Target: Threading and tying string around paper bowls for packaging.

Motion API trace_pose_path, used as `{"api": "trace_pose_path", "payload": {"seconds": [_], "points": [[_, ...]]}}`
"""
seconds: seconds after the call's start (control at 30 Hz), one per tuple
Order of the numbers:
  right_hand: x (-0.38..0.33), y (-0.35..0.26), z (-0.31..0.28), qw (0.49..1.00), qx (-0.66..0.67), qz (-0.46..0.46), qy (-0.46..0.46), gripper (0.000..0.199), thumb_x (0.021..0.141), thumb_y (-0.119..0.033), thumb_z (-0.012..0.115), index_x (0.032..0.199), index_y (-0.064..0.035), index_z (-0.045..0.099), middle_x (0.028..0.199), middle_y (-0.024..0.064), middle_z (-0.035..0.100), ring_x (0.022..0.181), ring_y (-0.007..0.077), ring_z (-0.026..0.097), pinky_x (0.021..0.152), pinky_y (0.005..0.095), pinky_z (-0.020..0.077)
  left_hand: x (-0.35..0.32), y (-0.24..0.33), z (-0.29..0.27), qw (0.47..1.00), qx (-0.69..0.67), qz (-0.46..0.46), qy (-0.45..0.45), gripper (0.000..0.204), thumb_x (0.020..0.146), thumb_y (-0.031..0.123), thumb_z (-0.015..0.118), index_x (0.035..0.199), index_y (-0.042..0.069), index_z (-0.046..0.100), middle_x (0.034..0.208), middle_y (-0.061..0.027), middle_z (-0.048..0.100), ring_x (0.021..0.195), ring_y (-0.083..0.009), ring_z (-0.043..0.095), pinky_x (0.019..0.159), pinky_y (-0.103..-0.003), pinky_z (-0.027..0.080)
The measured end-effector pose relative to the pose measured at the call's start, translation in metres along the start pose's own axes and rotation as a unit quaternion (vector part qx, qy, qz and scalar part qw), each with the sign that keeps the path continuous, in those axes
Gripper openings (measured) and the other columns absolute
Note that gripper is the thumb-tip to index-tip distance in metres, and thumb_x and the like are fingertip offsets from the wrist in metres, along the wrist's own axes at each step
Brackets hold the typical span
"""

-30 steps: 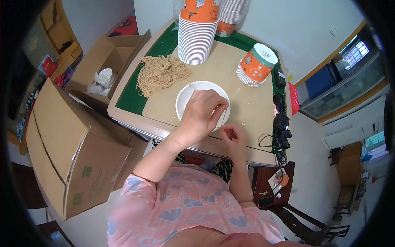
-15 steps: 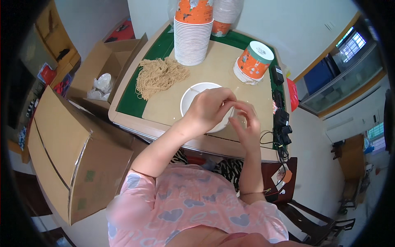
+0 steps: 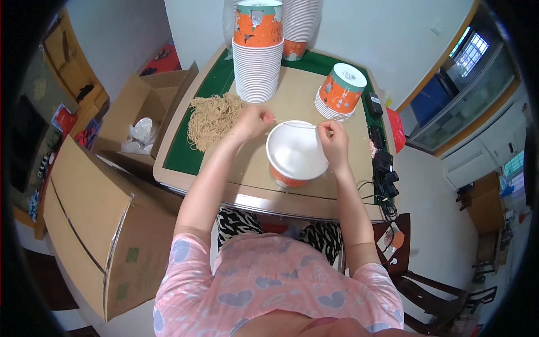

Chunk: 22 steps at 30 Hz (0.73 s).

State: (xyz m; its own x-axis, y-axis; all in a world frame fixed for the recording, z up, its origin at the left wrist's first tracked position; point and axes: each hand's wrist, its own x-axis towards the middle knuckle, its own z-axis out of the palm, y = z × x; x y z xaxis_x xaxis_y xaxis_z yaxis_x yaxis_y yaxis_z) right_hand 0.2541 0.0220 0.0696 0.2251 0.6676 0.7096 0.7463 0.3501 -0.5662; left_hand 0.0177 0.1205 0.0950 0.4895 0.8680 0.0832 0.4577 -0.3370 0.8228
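A paper tub (image 3: 295,150), white inside and orange outside, stands near the table's front edge with its mouth toward me, slightly tilted. A thin tan string (image 3: 282,121) stretches between my hands, along the tub's far rim. My left hand (image 3: 254,121), left of that rim, pinches one end. My right hand (image 3: 334,142), beside the right rim, pinches the string's other side with closed fingers. Just beyond my left hand lies a loose heap of tan strings (image 3: 212,121).
A tall stack of upturned tubs (image 3: 257,70) stands at the back, with another stack (image 3: 298,25) behind it. A shorter upturned stack (image 3: 340,92) is at right. Black adapters and cables (image 3: 384,163) line the right edge. Open cardboard boxes (image 3: 143,106) stand left of the table.
My hands have moved apart from close together above the tub, drawing the string out between them. The tub now appears tilted toward me, farther right.
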Motion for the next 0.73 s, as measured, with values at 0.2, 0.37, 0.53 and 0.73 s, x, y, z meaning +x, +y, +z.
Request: {"api": "trace_pose_path", "payload": {"seconds": [0.2,0.37,0.53,0.73], "points": [[-0.001,0.046,0.006,0.95,0.184,0.224,-0.114,0.008,0.085,-0.01,0.06,0.085,-0.0023,0.062,0.074,0.0038,0.065,0.059,0.0117,0.056,0.056,0.0258,0.045,0.007,-0.029,0.029,0.992,-0.123,-0.014,-0.027,0.015,0.086,0.013,0.062,0.077,0.002,0.066,0.062,0.0006,0.057,0.051,-0.0075,0.05,0.046,-0.025,0.04],[-0.01,0.076,0.01,0.854,0.256,0.397,-0.22,0.01,0.085,-0.009,0.058,0.091,-0.0033,0.064,0.082,0.0038,0.066,0.066,0.0105,0.059,0.061,0.0241,0.0475,0.004,-0.058,0.046,0.973,-0.18,-0.093,-0.111,0.014,0.088,0.016,0.059,0.085,0.004,0.065,0.065,-0.0018,0.061,0.052,-0.0084,0.055,0.046,-0.024,0.044],[-0.037,0.053,0.01,0.766,0.362,0.487,-0.21,0.028,0.09,-0.018,0.053,0.11,-0.0007,0.064,0.1,0.0097,0.066,0.085,0.0142,0.063,0.074,0.0272,0.051,-0.024,-0.05,0.041,0.937,-0.128,-0.258,-0.198,0.027,0.091,0.025,0.051,0.095,0.002,0.064,0.073,-0.0089,0.066,0.057,-0.016,0.065,0.044,-0.028,0.053],[-0.018,0.016,-0.01,0.775,0.266,0.454,-0.35,0.045,0.093,-0.028,0.051,0.129,-0.0012,0.052,0.121,0.0117,0.059,0.105,0.0154,0.058,0.088,0.029,0.0473,-0.033,-0.052,0.047,0.928,-0.219,-0.24,-0.185,0.039,0.09,0.032,0.05,0.111,0.001,0.061,0.079,-0.0157,0.068,0.056,-0.0207,0.066,0.045,-0.031,0.055]]}}
